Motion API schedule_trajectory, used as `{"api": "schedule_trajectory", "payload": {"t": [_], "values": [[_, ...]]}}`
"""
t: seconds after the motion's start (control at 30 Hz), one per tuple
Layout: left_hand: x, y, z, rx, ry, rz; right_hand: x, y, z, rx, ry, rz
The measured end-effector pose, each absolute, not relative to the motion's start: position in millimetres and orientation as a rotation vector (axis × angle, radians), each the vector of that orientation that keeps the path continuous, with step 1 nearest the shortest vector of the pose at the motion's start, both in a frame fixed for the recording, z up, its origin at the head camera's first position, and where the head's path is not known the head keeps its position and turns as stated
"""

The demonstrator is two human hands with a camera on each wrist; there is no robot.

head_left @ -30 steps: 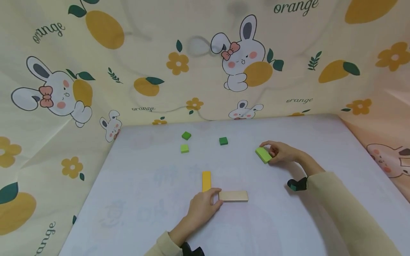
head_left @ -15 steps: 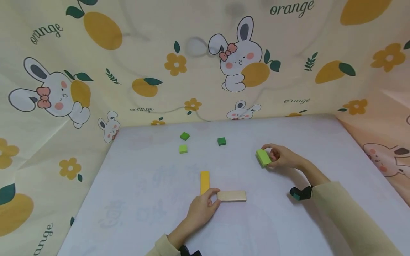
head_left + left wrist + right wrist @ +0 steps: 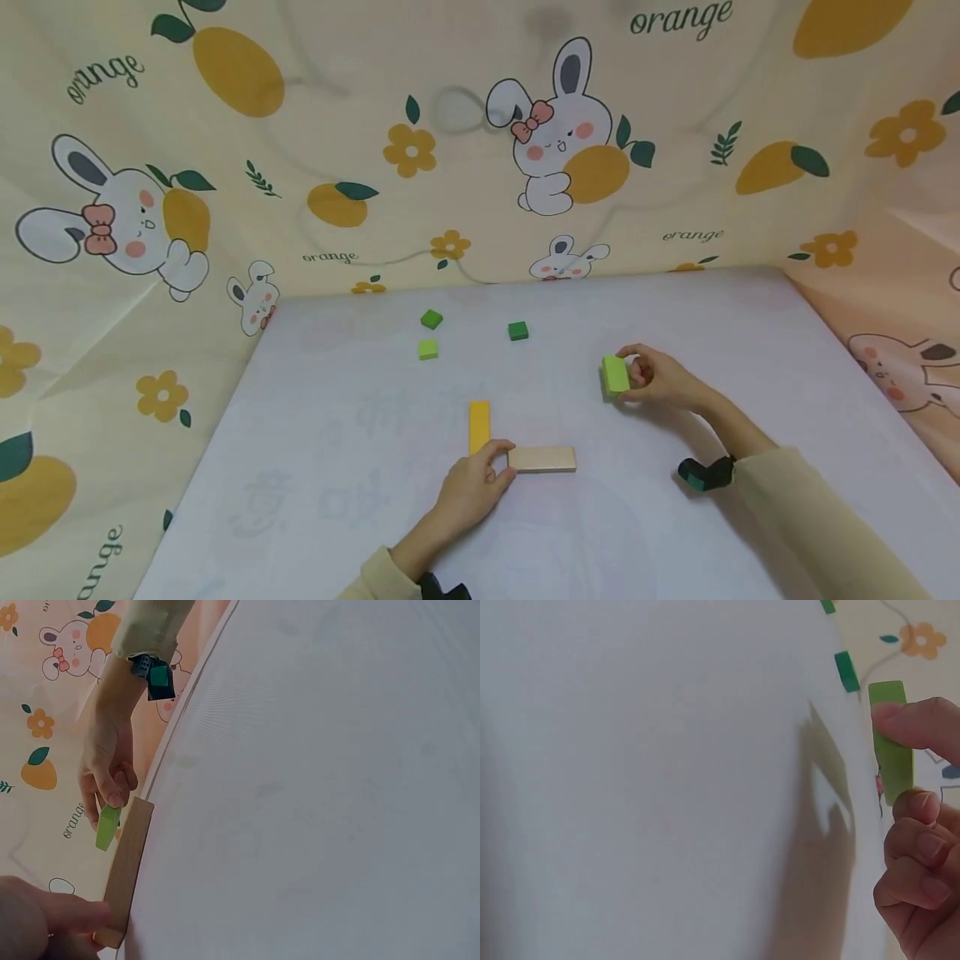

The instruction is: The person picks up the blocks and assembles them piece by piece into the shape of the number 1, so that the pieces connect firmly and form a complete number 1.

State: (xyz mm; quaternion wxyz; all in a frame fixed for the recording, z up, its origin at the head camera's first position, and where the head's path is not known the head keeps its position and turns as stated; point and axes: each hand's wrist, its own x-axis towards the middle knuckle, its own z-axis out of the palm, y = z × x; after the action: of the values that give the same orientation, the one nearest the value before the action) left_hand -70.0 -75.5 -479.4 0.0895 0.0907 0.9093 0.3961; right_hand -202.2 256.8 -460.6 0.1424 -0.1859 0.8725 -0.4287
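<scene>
My left hand pinches the left end of a plain wooden block, which lies crosswise on the white table. Just beyond that hand a flat yellow block points away from me, its near end hidden by the fingers. To the right, my right hand holds a light green block between thumb and fingers. In the right wrist view the green block is raised over the table, its shadow falling apart from it.
Farther back lie a dark green block, a mid-green one and a small light green one. A cloth printed with rabbits and oranges hangs behind the white table and along its sides.
My right hand has come slightly nearer to me, and the light green block in it has turned from slanted to nearly straight away from me. The left hand stays on the wooden block.
</scene>
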Motion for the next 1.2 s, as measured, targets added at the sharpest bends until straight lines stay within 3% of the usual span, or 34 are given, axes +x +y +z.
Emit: {"api": "schedule_trajectory", "payload": {"t": [1.2], "values": [[-71,-76,-478,0.307,2.694,1.138,-160,209,-469,-0.506,2.499,-1.377]]}}
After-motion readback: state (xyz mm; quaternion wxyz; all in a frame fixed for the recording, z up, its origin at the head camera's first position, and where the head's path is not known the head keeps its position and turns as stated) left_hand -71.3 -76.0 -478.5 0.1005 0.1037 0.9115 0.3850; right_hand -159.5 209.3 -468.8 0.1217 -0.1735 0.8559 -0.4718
